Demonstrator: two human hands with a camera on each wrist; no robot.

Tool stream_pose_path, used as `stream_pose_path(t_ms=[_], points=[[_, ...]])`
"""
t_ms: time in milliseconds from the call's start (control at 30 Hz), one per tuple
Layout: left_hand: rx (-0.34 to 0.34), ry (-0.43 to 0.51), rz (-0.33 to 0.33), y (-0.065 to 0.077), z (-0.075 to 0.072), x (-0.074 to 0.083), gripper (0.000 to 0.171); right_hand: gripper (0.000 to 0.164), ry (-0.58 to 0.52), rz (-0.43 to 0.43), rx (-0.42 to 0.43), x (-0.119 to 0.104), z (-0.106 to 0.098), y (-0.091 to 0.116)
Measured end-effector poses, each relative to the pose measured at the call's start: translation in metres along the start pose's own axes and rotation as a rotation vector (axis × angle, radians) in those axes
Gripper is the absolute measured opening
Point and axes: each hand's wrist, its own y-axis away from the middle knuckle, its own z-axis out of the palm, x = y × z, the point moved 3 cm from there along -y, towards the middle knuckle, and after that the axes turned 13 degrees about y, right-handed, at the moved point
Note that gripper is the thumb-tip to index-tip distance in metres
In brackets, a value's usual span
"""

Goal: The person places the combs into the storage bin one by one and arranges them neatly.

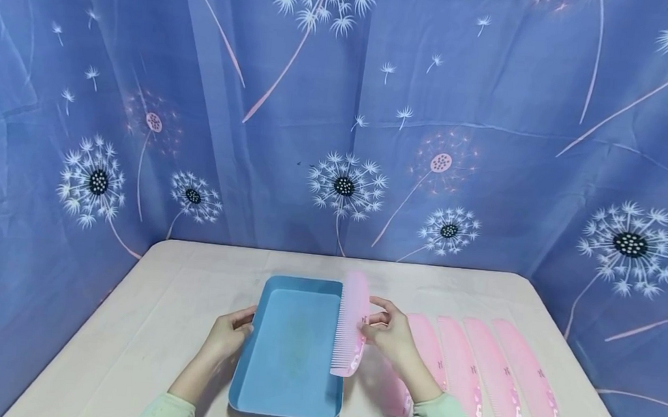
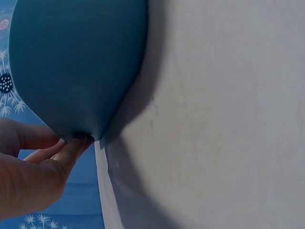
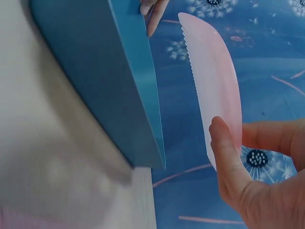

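Note:
My right hand (image 1: 392, 337) pinches a pink comb (image 1: 354, 321) by its back edge, thumb on one side and fingers on the other. The comb is raised over the right rim of a blue rectangular tray (image 1: 291, 342), its teeth pointing left. In the right wrist view the comb (image 3: 217, 81) stands apart from the tray wall (image 3: 90, 71). At the tray's left side, my left hand (image 1: 225, 339) grips the rim. The left wrist view shows these fingers (image 2: 71, 150) pinching the tray's edge. The bare floor of the tray shows in the head view.
Several more pink combs (image 1: 494, 372) lie side by side on the table to the right, one (image 1: 396, 393) partly hidden under my right forearm. A pale cloth covers the table (image 1: 142, 324). Blue dandelion-print curtains (image 1: 289, 185) close in the back and both sides.

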Motion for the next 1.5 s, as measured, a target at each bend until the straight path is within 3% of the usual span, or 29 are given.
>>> stream_pose_path(t_ms=[667,933,1500], points=[[-0.003,-0.002,0.028,0.001,0.001,0.001,0.043,0.059,-0.075,-0.041,-0.192,-0.019,0.056,-0.001],[0.001,0.037,0.019,0.001,0.002,0.000,0.043,0.060,-0.054,-0.039,-0.208,-0.017,0.079,-0.005],[-0.014,0.061,0.093,0.001,-0.002,0.001,0.043,0.054,-0.036,0.080,-0.248,-0.020,0.123,-0.005]])
